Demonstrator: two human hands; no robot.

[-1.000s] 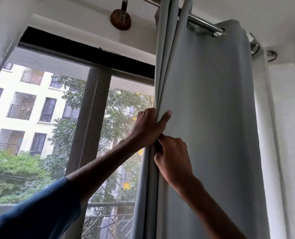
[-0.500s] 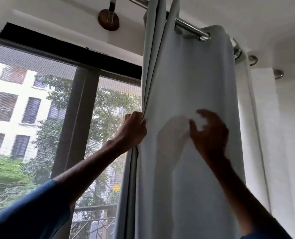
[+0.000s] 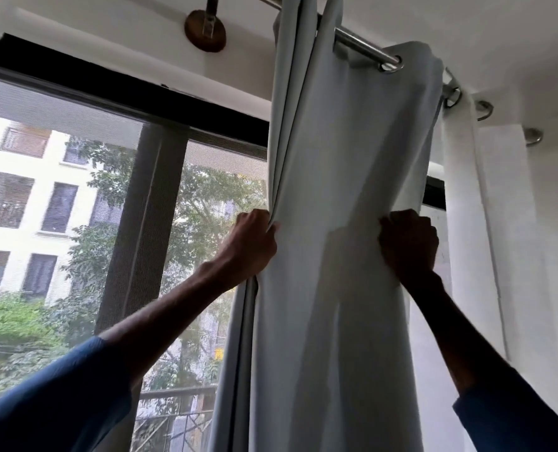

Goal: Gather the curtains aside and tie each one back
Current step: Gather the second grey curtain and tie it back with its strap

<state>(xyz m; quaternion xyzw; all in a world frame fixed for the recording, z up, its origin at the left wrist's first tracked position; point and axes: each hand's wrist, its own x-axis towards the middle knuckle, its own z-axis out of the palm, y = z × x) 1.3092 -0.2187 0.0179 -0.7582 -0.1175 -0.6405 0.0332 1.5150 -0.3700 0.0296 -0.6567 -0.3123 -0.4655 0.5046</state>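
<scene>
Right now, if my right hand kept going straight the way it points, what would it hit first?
Your right hand grips the grey curtain, so that fabric comes first. Pushing on up and forward would probably press it toward the window behind, though depth is unclear.

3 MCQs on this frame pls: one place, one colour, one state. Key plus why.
1. Where does the left hand grip the curtain? A) the edge beside the window B) the top at the rod C) the bottom hem
2. Colour of the sleeves? A) red B) blue C) white
3. The right hand is: A) hanging idle B) flat on the wall C) clenched on the curtain
Key: 1 A, fingers wrap the folded edge by the glass; 2 B, both cuffs are blue; 3 C, fingers curl into bunched fabric.
</scene>
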